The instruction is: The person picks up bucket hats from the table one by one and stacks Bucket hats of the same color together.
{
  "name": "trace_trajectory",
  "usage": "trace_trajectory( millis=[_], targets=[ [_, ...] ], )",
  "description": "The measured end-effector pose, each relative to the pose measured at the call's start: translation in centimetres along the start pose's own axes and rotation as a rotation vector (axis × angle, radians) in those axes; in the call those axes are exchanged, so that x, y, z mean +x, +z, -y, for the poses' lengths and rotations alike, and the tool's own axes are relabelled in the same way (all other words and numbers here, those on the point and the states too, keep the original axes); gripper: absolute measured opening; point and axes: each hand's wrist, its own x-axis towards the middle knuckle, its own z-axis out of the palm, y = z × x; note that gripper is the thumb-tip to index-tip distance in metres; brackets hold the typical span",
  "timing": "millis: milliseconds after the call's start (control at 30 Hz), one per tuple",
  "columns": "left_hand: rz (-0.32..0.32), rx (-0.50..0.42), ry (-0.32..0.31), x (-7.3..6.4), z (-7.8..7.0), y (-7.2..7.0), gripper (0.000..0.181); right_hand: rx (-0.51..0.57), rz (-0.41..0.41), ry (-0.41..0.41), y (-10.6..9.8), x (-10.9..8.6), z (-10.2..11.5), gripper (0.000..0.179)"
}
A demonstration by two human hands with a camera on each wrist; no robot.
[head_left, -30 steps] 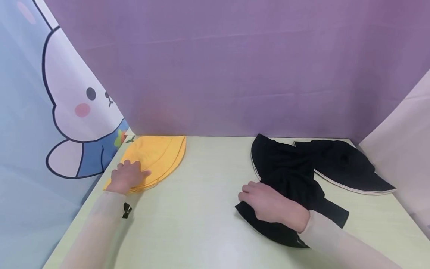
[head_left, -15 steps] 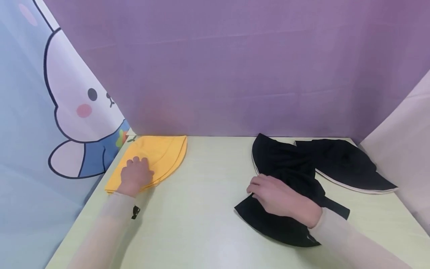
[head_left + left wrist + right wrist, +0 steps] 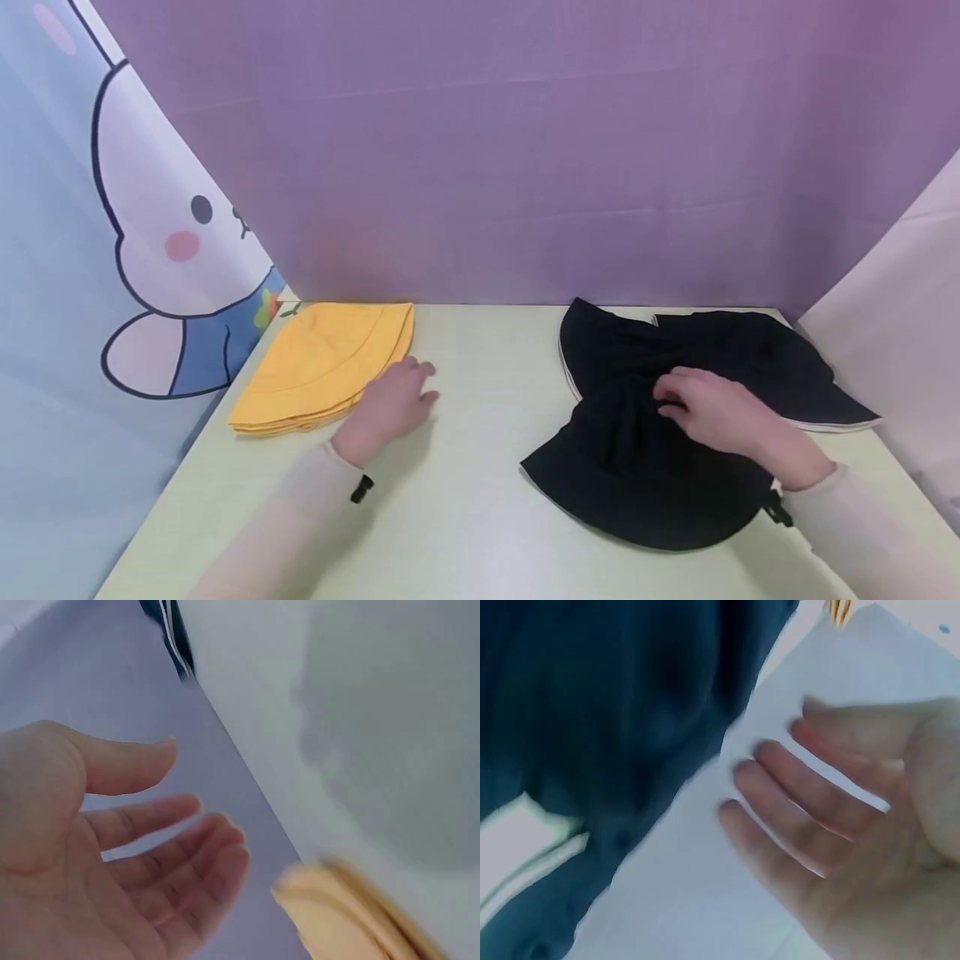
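A stack of folded yellow bucket hats point(image 3: 318, 367) lies at the table's left, its layered brims showing along the edge. My left hand point(image 3: 390, 408) hovers by the right side of that stack, holding nothing; the left wrist view shows its fingers loosely bent and apart from the yellow brims point(image 3: 330, 907). At the right lie black bucket hats, the nearest one point(image 3: 637, 492) with its brim towards me. Over its crown is my right hand point(image 3: 716, 417), and in the right wrist view its relaxed fingers hold nothing, with dark cloth point(image 3: 615, 697) beyond them.
Further black hats point(image 3: 780, 358) with pale brim edges lie behind the nearest one, overlapping. A purple curtain point(image 3: 525, 167) closes off the table's far edge. Blue printed cloth point(image 3: 60, 458) hangs at the left and pale cloth point(image 3: 900, 333) at the right.
My left hand has come off the yellow stack and moved right. My right hand has moved back and to the right, and the nearest black hat's brim and crown now lie more spread out.
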Motion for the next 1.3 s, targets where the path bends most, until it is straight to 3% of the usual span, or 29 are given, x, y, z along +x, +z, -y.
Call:
trace_trajectory(
  millis=[267, 433, 533, 733, 1000, 1300],
  targets=[
    [0.162, -0.247, 0.179, 0.6, -6.0, 2.7, 0.031, 0.15, 0.23, 0.143, -0.8, -2.2, -6.1, 0.011],
    [0.252, -0.3, 0.21, 1.5, -8.7, 4.3, 0.029, 0.222, 0.382, 0.196, -0.5, -3.3, -7.8, 0.017],
    [0.287, -0.323, 0.195, 1.6, -9.8, 4.8, 0.031, 0.267, 0.451, 0.203, -0.1, -3.8, -8.1, 0.018],
    [0.325, -0.364, 0.154, 1.4, -10.6, 5.1, 0.027, 0.298, 0.447, 0.166, 0.6, -4.3, -8.4, 0.021],
    [0.313, -0.33, 0.218, 1.5, -11.0, 6.1, 0.017, 0.365, 0.435, 0.145, 0.5, -4.8, -8.6, 0.026],
    [0.331, -0.328, 0.215, 1.5, -11.1, 5.7, 0.018, 0.509, 0.457, 0.164, -0.2, -4.9, -7.9, 0.028]
  ],
)
